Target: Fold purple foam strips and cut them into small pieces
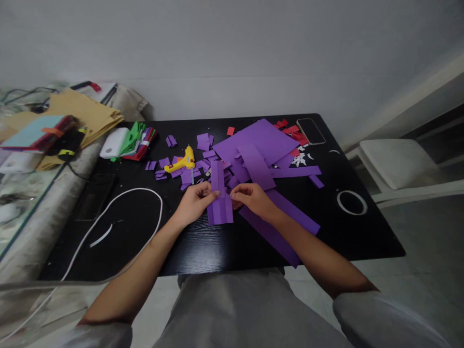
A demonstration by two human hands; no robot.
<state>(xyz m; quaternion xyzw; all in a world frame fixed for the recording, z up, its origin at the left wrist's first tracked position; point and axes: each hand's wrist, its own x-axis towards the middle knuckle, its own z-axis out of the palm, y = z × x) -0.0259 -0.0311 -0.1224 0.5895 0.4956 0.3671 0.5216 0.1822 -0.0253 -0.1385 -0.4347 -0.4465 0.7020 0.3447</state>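
A folded piece of purple paper with crease lines is held up over the near middle of the black table. My left hand pinches its left side between thumb and fingers. At the paper's right edge, my right hand has thumb and fingertips closed together; any small thing between them is hidden. Beyond my left hand lies a yellow glue gun among small folded purple paper pieces. Large purple sheets overlap behind my right hand, and a long purple strip lies partly under my right forearm.
A phone rests at the far right corner beside red scraps and white scraps. A white ring lies at right. A white cable loops on the left, near bundled coloured paper. A chair stands to the right.
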